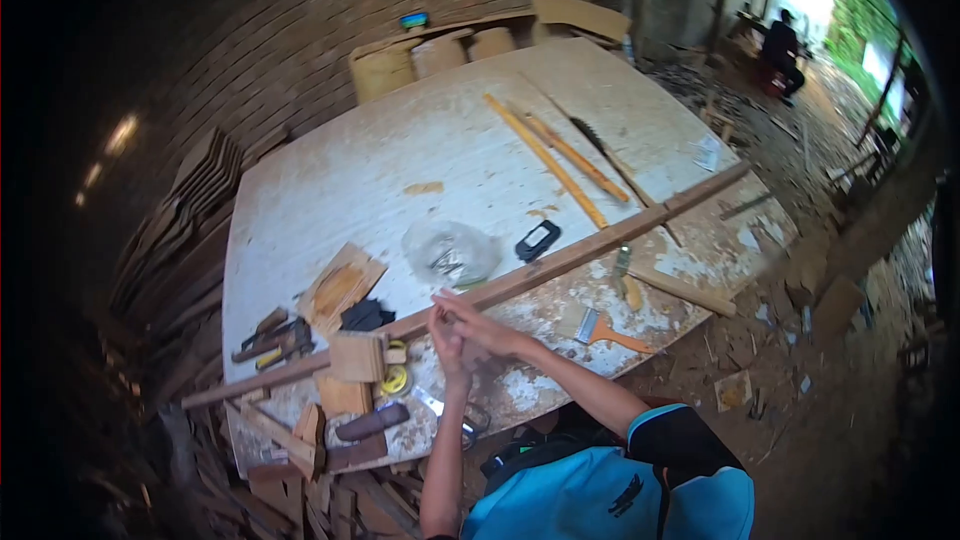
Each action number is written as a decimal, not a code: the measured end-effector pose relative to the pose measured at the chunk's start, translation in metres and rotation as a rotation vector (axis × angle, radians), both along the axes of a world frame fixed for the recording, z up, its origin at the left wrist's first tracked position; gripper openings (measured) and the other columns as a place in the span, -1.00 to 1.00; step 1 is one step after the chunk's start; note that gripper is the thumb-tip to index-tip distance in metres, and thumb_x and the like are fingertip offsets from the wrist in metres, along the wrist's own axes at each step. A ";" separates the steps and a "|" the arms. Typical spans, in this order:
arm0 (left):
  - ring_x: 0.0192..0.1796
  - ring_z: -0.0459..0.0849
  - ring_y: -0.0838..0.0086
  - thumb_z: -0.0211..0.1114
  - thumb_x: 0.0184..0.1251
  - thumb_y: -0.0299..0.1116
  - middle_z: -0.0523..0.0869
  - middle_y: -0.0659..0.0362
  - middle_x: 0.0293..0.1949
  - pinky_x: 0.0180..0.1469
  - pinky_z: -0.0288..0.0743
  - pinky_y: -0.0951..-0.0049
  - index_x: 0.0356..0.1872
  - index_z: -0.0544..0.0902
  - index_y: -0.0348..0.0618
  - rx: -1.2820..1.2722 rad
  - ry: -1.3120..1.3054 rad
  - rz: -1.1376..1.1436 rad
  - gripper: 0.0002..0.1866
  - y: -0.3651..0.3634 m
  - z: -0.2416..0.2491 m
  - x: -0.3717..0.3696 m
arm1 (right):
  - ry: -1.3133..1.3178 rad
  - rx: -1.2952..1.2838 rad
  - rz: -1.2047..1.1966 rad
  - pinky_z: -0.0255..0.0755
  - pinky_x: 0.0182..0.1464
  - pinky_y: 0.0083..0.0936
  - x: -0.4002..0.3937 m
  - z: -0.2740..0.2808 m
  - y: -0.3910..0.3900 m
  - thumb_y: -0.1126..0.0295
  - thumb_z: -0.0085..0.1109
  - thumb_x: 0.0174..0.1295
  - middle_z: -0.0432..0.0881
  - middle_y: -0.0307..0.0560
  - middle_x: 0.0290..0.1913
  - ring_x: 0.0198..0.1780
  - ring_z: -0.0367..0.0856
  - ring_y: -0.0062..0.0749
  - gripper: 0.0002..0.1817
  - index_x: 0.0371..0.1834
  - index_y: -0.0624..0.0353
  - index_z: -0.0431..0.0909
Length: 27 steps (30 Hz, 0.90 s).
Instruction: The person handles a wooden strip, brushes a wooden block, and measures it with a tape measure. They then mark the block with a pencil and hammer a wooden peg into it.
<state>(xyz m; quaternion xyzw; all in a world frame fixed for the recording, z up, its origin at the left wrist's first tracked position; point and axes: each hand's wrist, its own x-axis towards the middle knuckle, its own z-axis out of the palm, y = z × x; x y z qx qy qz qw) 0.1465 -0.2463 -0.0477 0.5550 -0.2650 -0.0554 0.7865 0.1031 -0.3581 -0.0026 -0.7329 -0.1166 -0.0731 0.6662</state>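
Observation:
Over the near side of the table, my left hand (447, 342) and my right hand (487, 330) meet, palms close together with the fingers stretched out. No object shows between them. Just beyond my fingertips a long wooden strip (560, 258) runs diagonally across the table. A clear plastic bag (450, 252) with small shiny pieces lies behind the strip, beside a black device with a light screen (538, 240). Left of my hands are wooden blocks (357, 355) and a yellow tape measure (396, 380). A paintbrush (605, 331) with an orange handle lies to the right.
The large table (330, 180) has worn, flaking paint. Toward its back lie two yellowish sticks (545, 162) and a dark toothed blade (588, 134). Hand tools (280, 343) sit at the left, scissors (470, 428) near my body. A person (782, 55) sits far right, near the opening.

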 end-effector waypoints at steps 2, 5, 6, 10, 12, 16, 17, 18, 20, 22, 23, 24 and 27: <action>0.37 0.15 0.23 0.18 0.06 0.19 0.24 -0.02 0.29 0.40 -0.08 0.27 0.36 0.12 -0.29 0.008 0.018 -0.023 -0.04 0.002 0.035 -0.013 | -0.002 0.086 -0.017 -0.30 0.46 -0.20 0.000 -0.006 0.004 -0.18 -0.20 0.30 -0.23 0.06 0.52 0.53 -0.29 -0.12 -0.23 0.49 -0.06 -0.07; 0.36 0.17 0.22 0.16 0.04 0.19 0.22 -0.02 0.29 0.40 -0.06 0.26 0.39 0.08 -0.22 0.004 0.081 -0.061 -0.04 0.004 0.033 -0.013 | 0.042 0.067 -0.060 -0.25 0.46 -0.25 -0.005 -0.007 0.005 -0.09 -0.17 0.33 -0.14 0.10 0.50 0.52 -0.22 -0.11 -0.25 0.49 0.03 -0.08; 0.32 0.21 0.24 0.12 0.06 0.18 0.23 0.00 0.26 0.36 0.01 0.26 0.41 0.08 -0.17 0.065 0.063 -0.061 -0.06 0.006 0.032 -0.012 | 0.069 0.054 -0.095 -0.20 0.45 -0.28 -0.011 0.000 0.006 -0.03 -0.13 0.33 -0.07 0.15 0.48 0.50 -0.16 -0.10 -0.26 0.47 0.09 -0.05; 0.35 0.18 0.21 0.10 0.05 0.20 0.22 0.00 0.25 0.38 0.00 0.25 0.43 0.11 -0.10 0.255 0.077 -0.156 -0.07 0.015 0.036 -0.002 | 0.007 -0.031 -0.258 -0.17 0.44 -0.22 -0.024 -0.003 0.000 -0.05 -0.03 0.28 -0.07 0.20 0.46 0.50 -0.17 -0.04 -0.25 0.46 0.03 0.03; 0.33 0.19 0.22 0.13 0.04 0.24 0.24 0.01 0.22 0.36 0.04 0.25 0.42 0.13 -0.15 0.324 0.019 -0.199 -0.04 0.019 0.053 -0.004 | -0.021 -0.073 -0.350 -0.16 0.44 -0.24 -0.031 0.000 -0.001 -0.03 0.02 0.26 -0.04 0.19 0.45 0.49 -0.12 -0.03 -0.24 0.45 0.06 0.05; 0.38 0.15 0.22 0.21 -0.07 0.37 0.18 0.01 0.29 0.37 0.03 0.24 0.44 0.00 -0.18 0.364 -0.084 -0.281 0.15 0.038 0.056 -0.013 | -0.087 -0.099 -0.436 -0.12 0.42 -0.20 -0.042 0.004 -0.011 -0.02 0.13 0.19 -0.01 0.19 0.42 0.47 -0.08 0.01 -0.26 0.38 0.04 0.17; 0.39 0.13 0.22 0.24 -0.10 0.40 0.17 0.00 0.31 0.37 0.02 0.23 0.45 -0.04 -0.19 0.342 -0.122 -0.315 0.20 0.043 0.051 -0.017 | -0.089 -0.088 -0.419 -0.10 0.42 -0.20 -0.044 0.003 -0.012 -0.02 0.12 0.19 0.00 0.19 0.42 0.47 -0.07 0.00 -0.28 0.37 0.04 0.19; 0.40 0.11 0.22 0.24 -0.13 0.42 0.13 0.00 0.33 0.38 0.01 0.23 0.45 -0.07 -0.19 0.351 -0.130 -0.330 0.23 0.045 0.046 -0.020 | -0.091 -0.077 -0.401 -0.09 0.42 -0.21 -0.045 0.003 -0.012 -0.01 0.12 0.20 0.01 0.19 0.41 0.46 -0.05 0.00 -0.30 0.36 0.04 0.21; 0.43 0.07 0.23 0.25 -0.18 0.47 0.07 -0.01 0.38 0.39 -0.01 0.22 0.46 -0.13 -0.20 0.365 -0.150 -0.352 0.30 0.043 0.035 -0.021 | -0.116 -0.061 -0.393 -0.09 0.42 -0.20 -0.042 -0.001 -0.005 -0.01 0.11 0.20 0.02 0.19 0.41 0.46 -0.05 -0.01 -0.32 0.34 0.03 0.24; 0.45 0.04 0.23 0.08 0.00 0.47 0.02 -0.04 0.43 0.41 -0.05 0.20 0.46 -0.10 -0.17 0.226 0.034 -0.298 0.16 0.034 -0.006 -0.010 | -0.141 -0.034 -0.417 -0.09 0.42 -0.20 -0.037 -0.004 0.006 -0.02 0.10 0.20 0.03 0.17 0.41 0.46 -0.05 -0.01 -0.35 0.32 0.02 0.26; 0.44 0.07 0.26 -0.05 0.15 0.39 0.06 0.04 0.42 0.41 -0.05 0.24 0.46 -0.06 -0.12 0.169 0.044 -0.260 0.01 0.029 -0.020 -0.002 | -0.162 -0.034 -0.454 -0.09 0.42 -0.19 -0.034 -0.005 0.011 -0.02 0.10 0.19 0.03 0.17 0.41 0.46 -0.06 0.00 -0.34 0.32 0.01 0.27; 0.43 0.09 0.29 -0.19 0.29 0.31 0.10 0.12 0.42 0.42 -0.06 0.28 0.46 -0.02 -0.07 0.116 0.061 -0.219 -0.14 0.029 -0.026 -0.002 | -0.175 -0.028 -0.488 -0.09 0.42 -0.19 -0.032 -0.005 0.016 -0.02 0.10 0.18 0.03 0.16 0.41 0.47 -0.07 0.01 -0.34 0.32 0.01 0.27; 0.43 0.11 0.28 -0.22 0.33 0.27 0.14 0.08 0.40 0.42 -0.08 0.25 0.44 0.02 -0.12 0.137 0.019 -0.268 -0.17 0.021 0.028 -0.022 | -0.217 -0.078 -0.532 -0.12 0.43 -0.11 -0.038 0.014 0.023 -0.03 0.11 0.16 0.01 0.16 0.42 0.47 -0.12 0.08 -0.31 0.33 0.01 0.26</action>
